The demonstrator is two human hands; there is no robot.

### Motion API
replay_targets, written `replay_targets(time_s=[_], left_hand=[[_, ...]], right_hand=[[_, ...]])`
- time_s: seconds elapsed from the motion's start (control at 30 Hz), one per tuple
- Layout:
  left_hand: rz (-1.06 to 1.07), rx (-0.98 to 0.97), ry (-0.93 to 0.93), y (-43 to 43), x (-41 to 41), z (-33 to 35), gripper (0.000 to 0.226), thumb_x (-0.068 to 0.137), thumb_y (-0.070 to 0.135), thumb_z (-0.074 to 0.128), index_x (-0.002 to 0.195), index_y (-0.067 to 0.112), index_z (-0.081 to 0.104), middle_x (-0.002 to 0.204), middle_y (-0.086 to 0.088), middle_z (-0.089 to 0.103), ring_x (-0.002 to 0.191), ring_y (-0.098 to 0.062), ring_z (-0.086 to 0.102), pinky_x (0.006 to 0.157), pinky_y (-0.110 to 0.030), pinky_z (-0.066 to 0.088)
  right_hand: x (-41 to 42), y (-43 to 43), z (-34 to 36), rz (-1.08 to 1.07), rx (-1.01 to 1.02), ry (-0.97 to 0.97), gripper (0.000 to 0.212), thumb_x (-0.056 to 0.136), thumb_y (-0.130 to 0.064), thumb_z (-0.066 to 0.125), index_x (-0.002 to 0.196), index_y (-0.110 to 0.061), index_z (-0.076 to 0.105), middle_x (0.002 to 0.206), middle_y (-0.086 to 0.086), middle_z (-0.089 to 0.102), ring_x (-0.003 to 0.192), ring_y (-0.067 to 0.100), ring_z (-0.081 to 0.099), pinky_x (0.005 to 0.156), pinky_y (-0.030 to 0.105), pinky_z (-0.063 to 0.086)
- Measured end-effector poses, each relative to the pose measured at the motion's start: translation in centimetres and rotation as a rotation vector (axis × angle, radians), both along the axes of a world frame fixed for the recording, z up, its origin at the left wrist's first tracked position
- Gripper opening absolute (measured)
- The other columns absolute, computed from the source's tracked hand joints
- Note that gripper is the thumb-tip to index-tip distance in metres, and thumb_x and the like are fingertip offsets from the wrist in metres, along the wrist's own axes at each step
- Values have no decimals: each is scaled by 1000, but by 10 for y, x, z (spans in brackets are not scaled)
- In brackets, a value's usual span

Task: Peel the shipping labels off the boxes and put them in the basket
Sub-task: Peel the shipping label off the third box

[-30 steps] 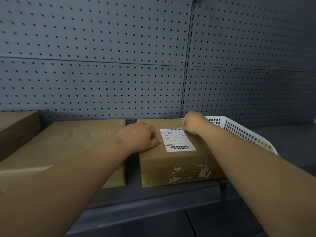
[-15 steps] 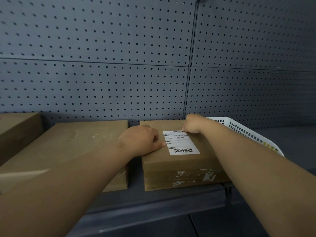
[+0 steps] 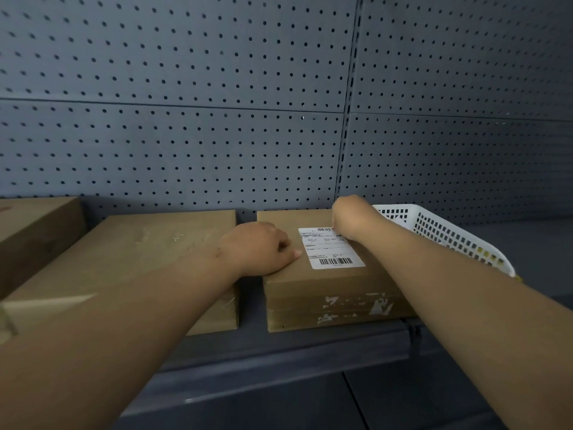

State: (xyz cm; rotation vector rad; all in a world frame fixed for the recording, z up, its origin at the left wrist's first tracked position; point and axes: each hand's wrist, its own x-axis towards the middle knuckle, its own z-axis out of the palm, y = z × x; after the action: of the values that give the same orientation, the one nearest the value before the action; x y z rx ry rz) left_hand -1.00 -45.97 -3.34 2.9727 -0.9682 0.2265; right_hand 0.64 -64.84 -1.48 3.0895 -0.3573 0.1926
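Cardboard box [image 3: 328, 283]: sitting at the front of the grey shelf [image 3: 279, 352], with the white basket [image 3: 449, 234] lying just beside it on the right; the arm is hiding whether they touch.
Shipping label [image 3: 330, 248]: lying on the box top, its near edge and barcode looking fully stuck down, its far right corner disappearing under the right hand.
Left hand [image 3: 257, 248]: bearing down on the box's near left corner, fingers curled into a loose fist and holding nothing, thumb reaching out just beside the label's left edge.
Right hand [image 3: 353, 217]: hunching over that far corner with fingers curled down onto it. The fingertips are hiding behind the knuckles, so pinching or merely scratching, one cannot tell.
Step in hand: by the look of it, working a corner loose while the other hand is pinning the box.
Next move: probably calling for a firm pinch on the corner, a slow low pull across the label, then a short carry right to the basket.
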Motion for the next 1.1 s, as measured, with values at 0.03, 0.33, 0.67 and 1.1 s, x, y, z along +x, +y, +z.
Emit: replay_targets(time_s=[0.03, 0.33, 0.67, 1.1], left_hand=[[-2, 5, 11, 1, -2, 1, 54, 91, 58, 36, 118, 18, 60, 119, -3, 60, 107, -19, 56, 92, -39, 48], [4, 64, 32, 0, -9, 5, 59, 90, 62, 33, 127, 22, 54, 126, -2, 55, 112, -18, 53, 94, -38, 45], [28, 94, 32, -1, -13, 6, 59, 91, 61, 31, 127, 21, 54, 126, -3, 55, 112, -20, 53, 93, -37, 46], [24, 108, 36, -2, -10, 6, 60, 91, 62, 29, 127, 21, 54, 123, -3, 56, 108, -19, 54, 90, -38, 47]], right_hand=[[1, 2, -2, -6, -20, 0, 30, 83, 4, 54, 59, -8, 41, 64, 4, 40, 54, 16, 39, 51, 26, 39], [-11, -17, 11, 34, 501, -63, 19, 85, -15, 56, 71, -4, 62, 65, 8, 56, 61, 20, 53, 63, 28, 45], [-3, 9, -7, 62, 249, -46, 28, 88, -35, 64, 77, -10, 59, 75, 2, 55, 78, 22, 54, 59, 27, 40], [-19, 10, -1, 256, 296, -12, 24, 98, -20, 49, 107, -6, 66, 115, 4, 67, 89, 13, 53, 66, 22, 36]])
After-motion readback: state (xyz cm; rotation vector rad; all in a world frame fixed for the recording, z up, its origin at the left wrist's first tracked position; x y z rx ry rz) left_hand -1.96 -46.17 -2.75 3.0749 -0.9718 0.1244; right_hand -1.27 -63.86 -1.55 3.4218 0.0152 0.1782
